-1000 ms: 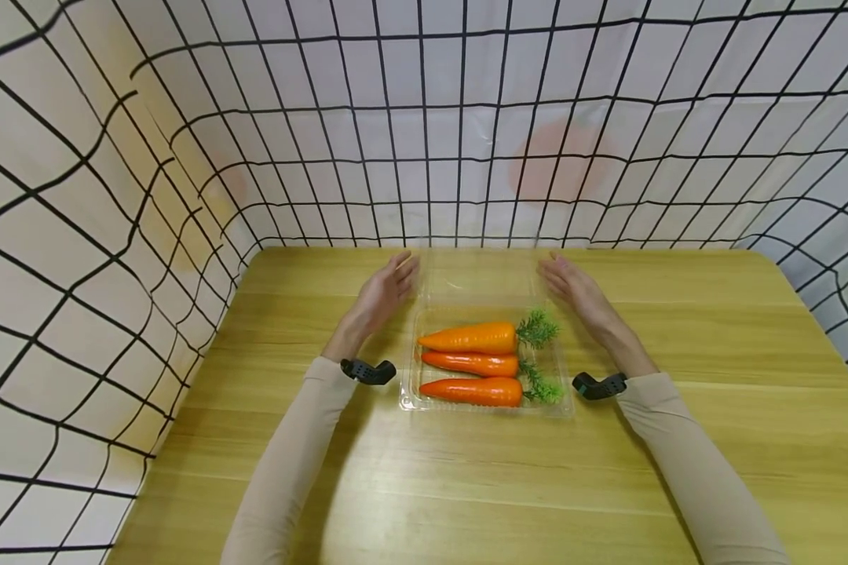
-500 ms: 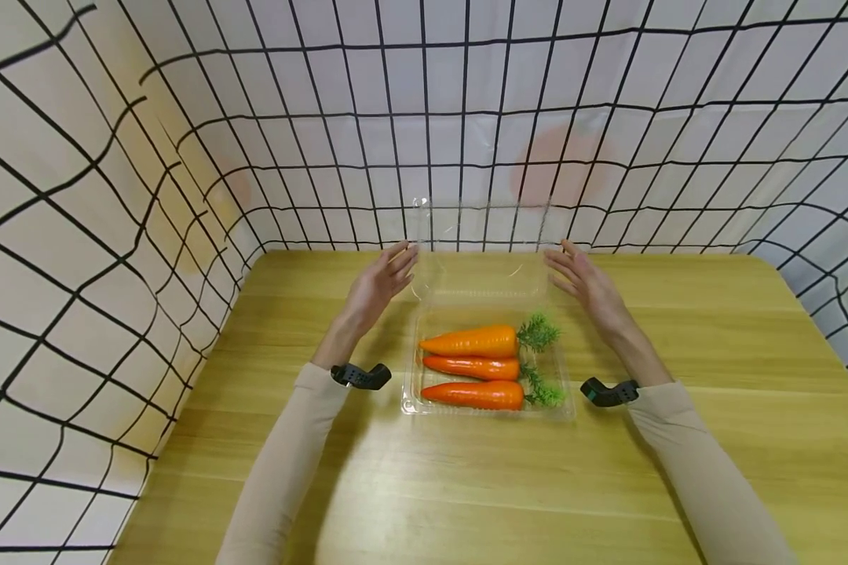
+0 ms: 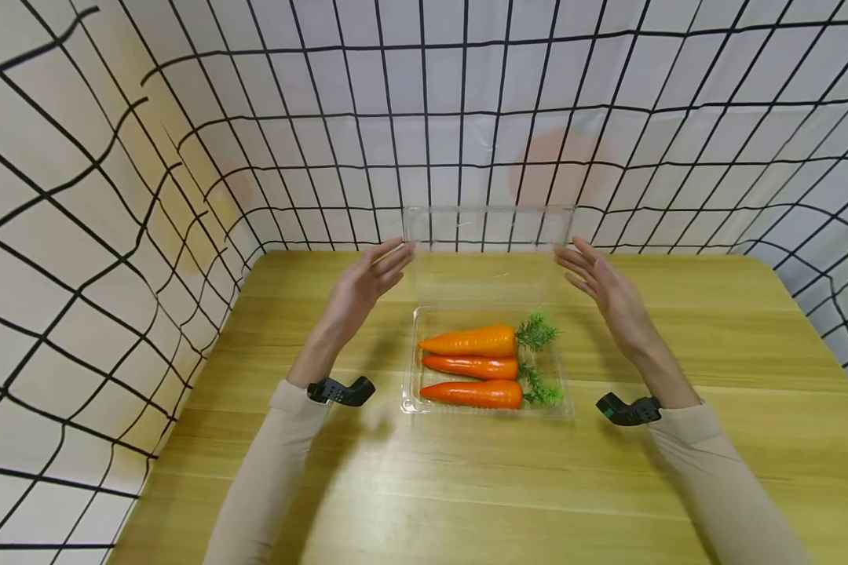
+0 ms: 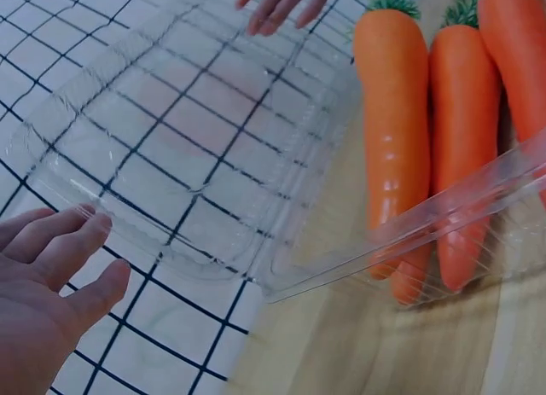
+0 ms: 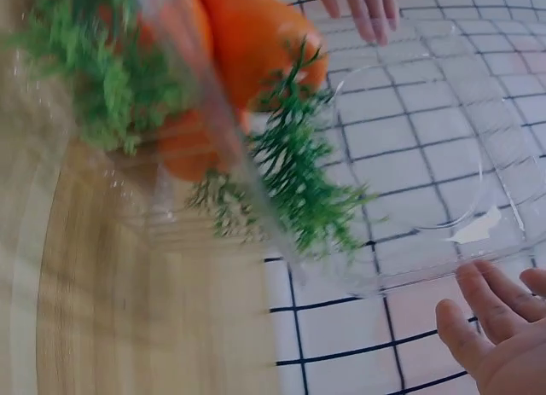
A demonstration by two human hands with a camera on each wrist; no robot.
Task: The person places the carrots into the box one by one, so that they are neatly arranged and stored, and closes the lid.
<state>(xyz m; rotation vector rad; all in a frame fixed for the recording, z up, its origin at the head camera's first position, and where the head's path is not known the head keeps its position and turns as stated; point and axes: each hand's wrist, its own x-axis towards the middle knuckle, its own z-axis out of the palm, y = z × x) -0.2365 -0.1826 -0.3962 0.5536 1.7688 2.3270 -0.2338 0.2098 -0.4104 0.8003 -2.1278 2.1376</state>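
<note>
A clear plastic clamshell box (image 3: 410, 399) lies on the table with its hinged lid (image 3: 480, 278) tilted up at the back. Inside the base are three carrots: a light orange one (image 3: 469, 341) at the back, a thinner one (image 3: 473, 366) in the middle and a redder one (image 3: 473, 394) in front, their green tops (image 3: 537, 333) to the right. My left hand (image 3: 363, 281) is beside the lid's left edge, fingers extended. Opposite it, my right hand (image 3: 608, 298) has its fingers spread beside the right edge. Whether fingertips touch the lid is hard to tell.
Wood-grain table (image 3: 480, 486) lies beneath the box. Behind and at both sides stands white, black-gridded sheeting (image 3: 487, 133), close behind the lid. Black bands with small devices (image 3: 342, 391) sit on both wrists.
The lid has swung up from a lower, flatter position. Both hands have drawn apart, left hand to the left and right hand to the right. The carrots stay in the base.
</note>
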